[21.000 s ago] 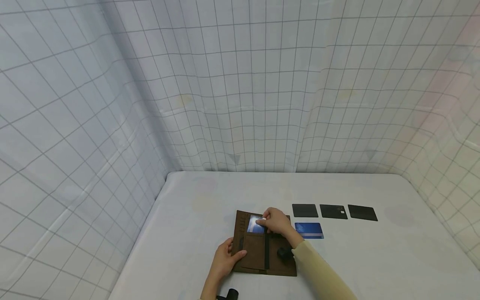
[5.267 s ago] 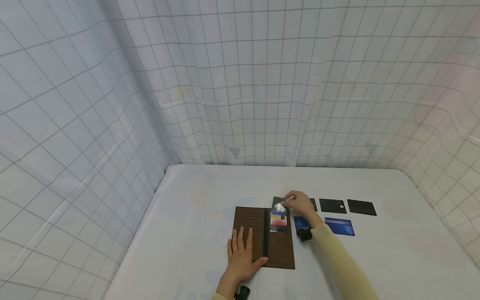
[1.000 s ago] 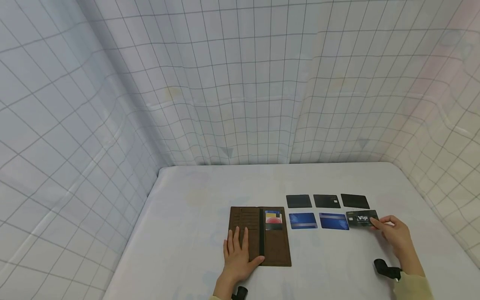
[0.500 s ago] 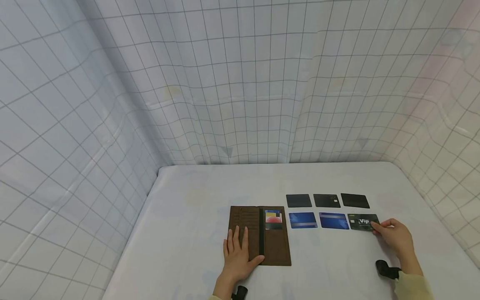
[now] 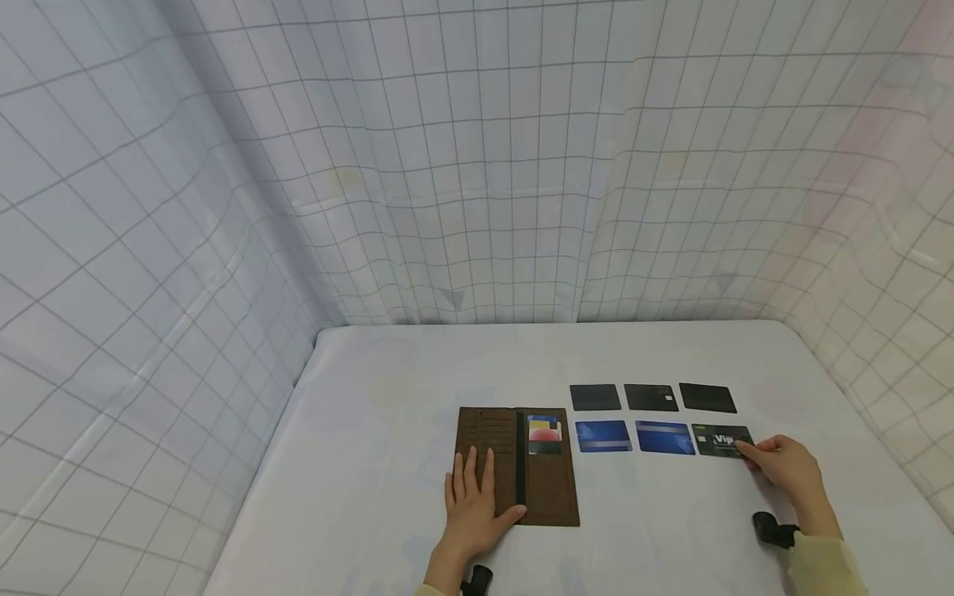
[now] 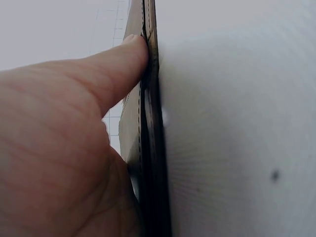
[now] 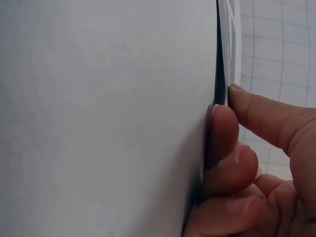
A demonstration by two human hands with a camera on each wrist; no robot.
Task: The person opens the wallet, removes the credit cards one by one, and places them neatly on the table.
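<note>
VIP card (image 5: 720, 439): state its position relative to the grip

It lies face up, directly left of the right hand (image 5: 788, 472), pinched at its right-hand end. The thumb bears on the upper face, the index finger at the edge or underside; the gap between them is closed to the card's thickness. Whether the held end is raised off the table (image 5: 633, 513) cannot be determined

What has just changed?

Compared with one second ago, the card sits slightly nearer the person and now lines up with its row; over the last half second it shows no clear shift. Assessment: placement appears nearly complete, release outstanding

List the parts outward from the grip

Just left of the held card: a blue card (image 5: 665, 438), then a second blue card (image 5: 604, 436). Beyond these, farther from the person: a row of three black cards (image 5: 652, 397). Well left of the grip: a brown wallet (image 5: 551, 497), unfolded, with a patterned card (image 5: 545, 435) in its right panel

And the left hand (image 5: 474, 515)?

Fingers straight and spread on the wallet's left panel, thumb reaching the dark band (image 5: 521, 463); it pinches nothing. Outermost, behind the table: grid-lined cloth (image 5: 462, 182)
</note>
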